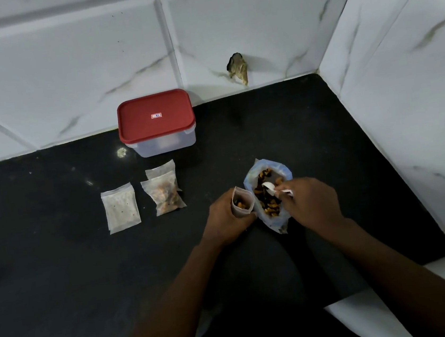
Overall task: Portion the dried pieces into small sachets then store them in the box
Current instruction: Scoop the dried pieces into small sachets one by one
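Observation:
An open plastic bag point(277, 219) of brown and orange dried pieces point(267, 204) lies on the black counter. My right hand point(309, 200) pinches a white plastic spoon point(269, 187) whose bowl is inside the bag. My left hand point(227, 217) holds a small sachet point(243, 200) upright and open beside the bag, with a few pieces inside. A filled sachet point(166, 195) lies to the left, partly over another sachet point(160, 169). Further left lies a flat stack of empty sachets point(121, 207). The clear box with a red lid point(155, 117) stands shut by the wall.
The black counter point(61, 269) ends against white marble-look tiled walls at the back and right. A dark, rough patch point(238, 68) marks the back wall near the corner. A white ledge point(365, 315) shows at the lower right.

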Motion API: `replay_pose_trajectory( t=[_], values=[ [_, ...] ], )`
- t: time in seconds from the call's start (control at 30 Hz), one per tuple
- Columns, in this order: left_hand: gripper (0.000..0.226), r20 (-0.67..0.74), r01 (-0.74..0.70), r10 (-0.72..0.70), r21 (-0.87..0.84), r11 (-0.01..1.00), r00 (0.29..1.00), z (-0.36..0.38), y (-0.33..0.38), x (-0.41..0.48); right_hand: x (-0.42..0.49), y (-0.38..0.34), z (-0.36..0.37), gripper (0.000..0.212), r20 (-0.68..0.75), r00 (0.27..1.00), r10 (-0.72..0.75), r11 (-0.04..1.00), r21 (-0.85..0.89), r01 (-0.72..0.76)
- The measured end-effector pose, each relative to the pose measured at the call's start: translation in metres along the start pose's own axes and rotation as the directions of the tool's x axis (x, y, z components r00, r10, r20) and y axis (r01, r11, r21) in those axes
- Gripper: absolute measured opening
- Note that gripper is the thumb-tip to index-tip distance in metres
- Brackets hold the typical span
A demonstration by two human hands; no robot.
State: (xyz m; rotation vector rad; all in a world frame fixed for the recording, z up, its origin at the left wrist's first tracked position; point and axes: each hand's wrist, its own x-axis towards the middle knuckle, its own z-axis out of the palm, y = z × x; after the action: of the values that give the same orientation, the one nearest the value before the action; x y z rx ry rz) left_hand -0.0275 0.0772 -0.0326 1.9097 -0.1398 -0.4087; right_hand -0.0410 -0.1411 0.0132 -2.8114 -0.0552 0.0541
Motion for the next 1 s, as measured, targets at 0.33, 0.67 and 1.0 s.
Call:
replay_pose_trajectory(
  t=[0.33,0.67,1.0],
  values=[
    [0.048,0.038,0.014,-0.015,0.048,0.999,0.999,-0.003,-0.001,-0.001,0.009,-0.018,-0.001,0.015,0.35,0.867,0.355,0.715,0.495,-0.493],
    [0.044,0.05,-0.005,0.001,0.075,0.997,0.999,-0.004,-0.004,-0.001,0.005,-0.013,-0.007,0.019,0.496,0.706,0.505,0.334,0.642,-0.69],
    [0.041,0.067,-0.029,0.024,0.077,0.997,0.997,-0.004,-0.004,-0.001,0.002,-0.012,-0.005,0.016,0.501,0.739,0.451,0.328,0.677,-0.659]
  ],
)
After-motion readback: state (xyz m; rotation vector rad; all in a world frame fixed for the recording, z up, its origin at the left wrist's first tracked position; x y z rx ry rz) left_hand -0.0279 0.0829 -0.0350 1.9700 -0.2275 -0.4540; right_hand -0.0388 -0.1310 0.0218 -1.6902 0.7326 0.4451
